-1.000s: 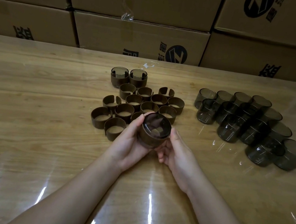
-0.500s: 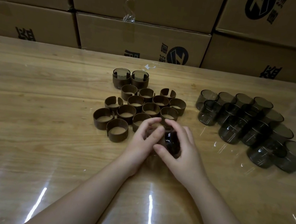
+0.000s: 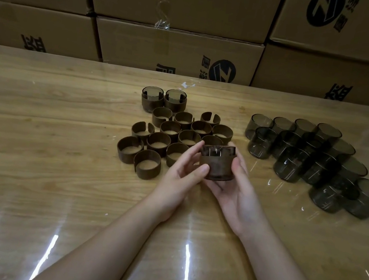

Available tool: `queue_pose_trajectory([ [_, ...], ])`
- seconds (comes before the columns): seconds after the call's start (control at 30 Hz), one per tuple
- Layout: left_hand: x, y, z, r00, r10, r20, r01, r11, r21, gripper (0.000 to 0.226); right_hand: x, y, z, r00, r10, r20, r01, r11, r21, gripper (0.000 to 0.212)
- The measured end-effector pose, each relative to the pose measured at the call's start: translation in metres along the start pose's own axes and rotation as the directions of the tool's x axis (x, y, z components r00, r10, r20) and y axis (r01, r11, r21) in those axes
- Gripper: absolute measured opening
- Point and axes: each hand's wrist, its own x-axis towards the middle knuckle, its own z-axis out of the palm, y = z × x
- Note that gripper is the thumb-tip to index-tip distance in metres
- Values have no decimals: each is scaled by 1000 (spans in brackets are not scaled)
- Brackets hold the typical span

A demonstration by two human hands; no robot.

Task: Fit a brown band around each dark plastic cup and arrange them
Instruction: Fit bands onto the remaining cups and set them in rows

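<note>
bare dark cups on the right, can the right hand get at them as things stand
Likely yes in reach, but not yet free: the right hand holds the banded cup with the left hand. Only bare table lies between it and the nearest bare cups.

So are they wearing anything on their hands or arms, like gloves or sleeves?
No. The left hand and right hand are bare, with no gloves, rings or watch that I can see. The forearms are bare too, with no sleeve in view down to the picture's edge.
</note>
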Motion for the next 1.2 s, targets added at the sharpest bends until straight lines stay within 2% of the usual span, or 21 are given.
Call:
queue_pose_trajectory([
  [0.3, 0, 0, -2, 1000, 16, -24, -17, 998, -56, 59, -2, 3, 3, 999, -34, 22, 40, 936, -351, 58],
  [0.5, 1, 6, -1, 999, -47, 21, 49, 992, -117, 45, -3, 9, 8, 999, -43, 2, 42, 955, -294, 48],
  [0.63, -1, 10, -1, 997, -66, 31, 70, 988, -139, 37, -2, 7, 8, 998, -56, -10, 49, 938, -342, 40],
  [1.2, 0, 9, -1, 998, -39, 48, 46, 989, -142, 30, 0, 9, 12, 987, -161, -2, 142, 876, -461, 28],
])
